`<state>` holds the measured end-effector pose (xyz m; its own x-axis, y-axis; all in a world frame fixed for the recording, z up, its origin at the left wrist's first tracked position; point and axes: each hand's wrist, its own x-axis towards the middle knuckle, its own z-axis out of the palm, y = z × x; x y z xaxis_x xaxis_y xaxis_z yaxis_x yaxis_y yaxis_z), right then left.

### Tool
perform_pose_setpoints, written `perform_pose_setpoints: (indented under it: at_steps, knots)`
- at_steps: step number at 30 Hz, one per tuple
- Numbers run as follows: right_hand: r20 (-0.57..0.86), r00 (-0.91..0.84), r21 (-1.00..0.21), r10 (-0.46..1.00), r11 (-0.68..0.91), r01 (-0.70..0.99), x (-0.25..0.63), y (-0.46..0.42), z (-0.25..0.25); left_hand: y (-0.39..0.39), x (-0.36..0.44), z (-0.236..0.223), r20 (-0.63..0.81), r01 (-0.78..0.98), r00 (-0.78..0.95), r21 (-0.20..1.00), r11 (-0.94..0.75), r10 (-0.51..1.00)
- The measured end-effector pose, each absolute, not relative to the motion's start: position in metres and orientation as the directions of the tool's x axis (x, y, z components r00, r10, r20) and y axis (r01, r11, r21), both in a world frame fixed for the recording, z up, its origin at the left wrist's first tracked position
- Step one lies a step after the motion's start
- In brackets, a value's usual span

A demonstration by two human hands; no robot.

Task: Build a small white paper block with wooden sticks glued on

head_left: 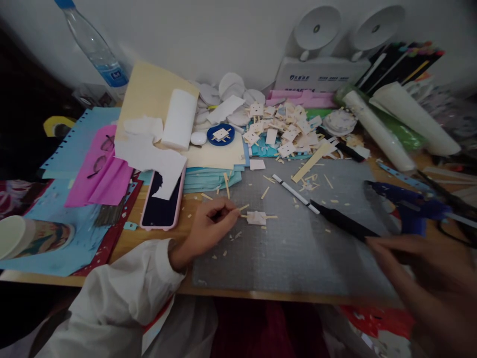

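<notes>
My left hand (213, 223) is closed in a pinch on a thin pale strip (244, 207), just above the grey cutting mat (298, 263). Beside its fingertips lies a small whitish rectangular piece (256, 218) with thin strips sticking out at both ends. My right hand (417, 271), smeared by motion, is at the right edge of the mat. Its fingers close on the end of a slim black pointed tool (345, 220), whose exact kind I cannot make out. The tool's tip is close to a white-and-black pen (296, 194) on the mat.
A heap of small cut pieces (286, 127) lies behind the mat. A blue glue gun (406, 199) rests at right. On the left are a phone (162, 199), glasses (100, 163), a paper cup (40, 237) and a water bottle (93, 44). A blue lid (228, 141) holds one piece.
</notes>
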<state>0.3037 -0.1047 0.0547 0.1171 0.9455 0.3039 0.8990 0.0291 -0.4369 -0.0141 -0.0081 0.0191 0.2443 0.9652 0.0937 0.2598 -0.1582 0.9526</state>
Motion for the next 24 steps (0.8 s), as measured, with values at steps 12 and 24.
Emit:
perform_pose_setpoints:
  at_steps: [12,24]
  knots:
    - [0.182,-0.578,-0.543,0.795,0.572,0.615,0.218,-0.004,0.014,-0.005,-0.015,0.023,0.046,0.233,0.165,0.969,-0.084,0.985]
    - [0.247,-0.480,-0.663,0.842,0.508,0.550,0.218,-0.012,0.009,-0.009,-0.014,0.021,0.209,0.388,0.233,0.876,-0.287,0.950]
